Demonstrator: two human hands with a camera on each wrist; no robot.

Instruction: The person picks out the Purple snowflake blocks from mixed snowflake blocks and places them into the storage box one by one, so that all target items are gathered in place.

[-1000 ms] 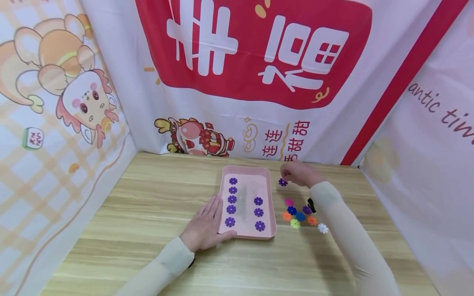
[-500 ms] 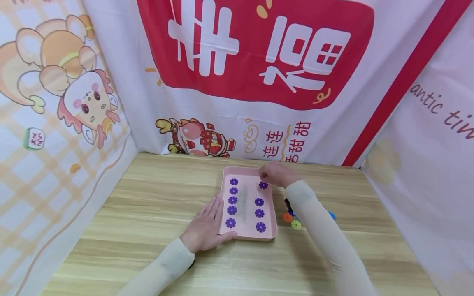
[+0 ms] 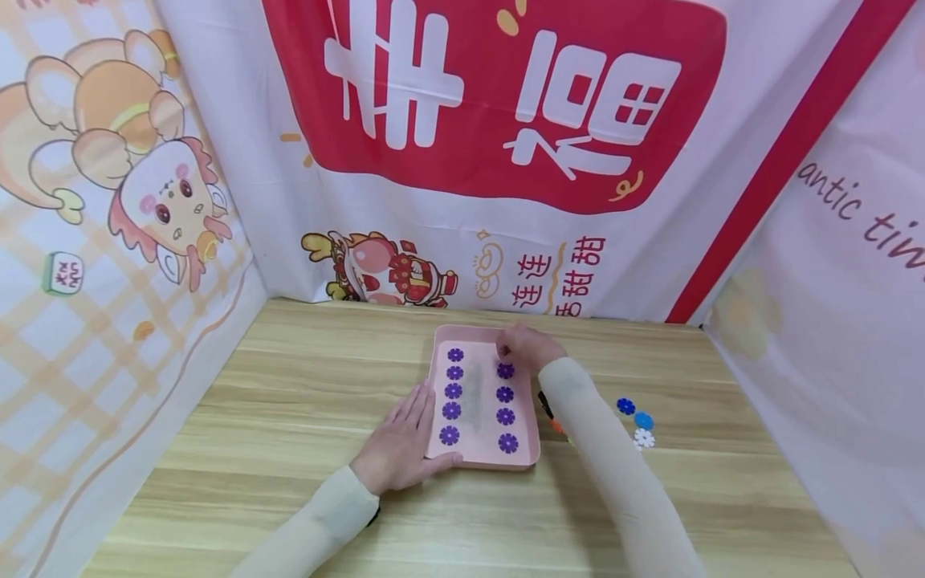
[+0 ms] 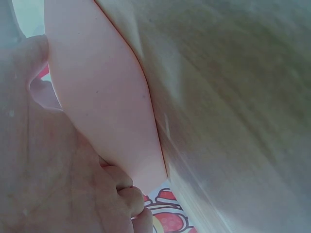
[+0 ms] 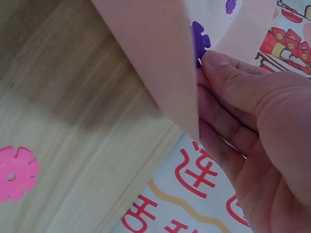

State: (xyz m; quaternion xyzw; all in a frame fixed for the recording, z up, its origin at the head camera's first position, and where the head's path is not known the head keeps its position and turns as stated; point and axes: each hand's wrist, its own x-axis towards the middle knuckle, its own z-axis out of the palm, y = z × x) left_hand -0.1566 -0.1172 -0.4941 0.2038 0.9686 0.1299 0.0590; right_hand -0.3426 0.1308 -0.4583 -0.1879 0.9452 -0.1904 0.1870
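A pink rectangular tray (image 3: 536, 425) holds two columns of purple snowflake discs (image 3: 451, 410), one down each long side. My right hand (image 3: 531, 347) reaches over its far right corner and pinches a purple snowflake disc (image 5: 198, 41) at the top of the right column. In the right wrist view the tray's wall hides part of this disc; the thumb (image 5: 218, 59) is at its edge. My left hand (image 3: 397, 441) rests at the tray's near left corner, fingers straight along the left wall and thumb over the near rim.
Right of the tray lie loose snowflake discs: dark blue (image 3: 625, 407), light blue (image 3: 643, 421), white (image 3: 644, 438) and pink (image 5: 17, 173). The right sleeve (image 3: 607, 441) covers some others. Printed cloth (image 3: 477, 185) hangs behind the wooden table (image 3: 311, 361).
My right hand has carried the purple snowflake disc left from beyond the tray's right side to the top of the right column. The left hand has stayed in place.
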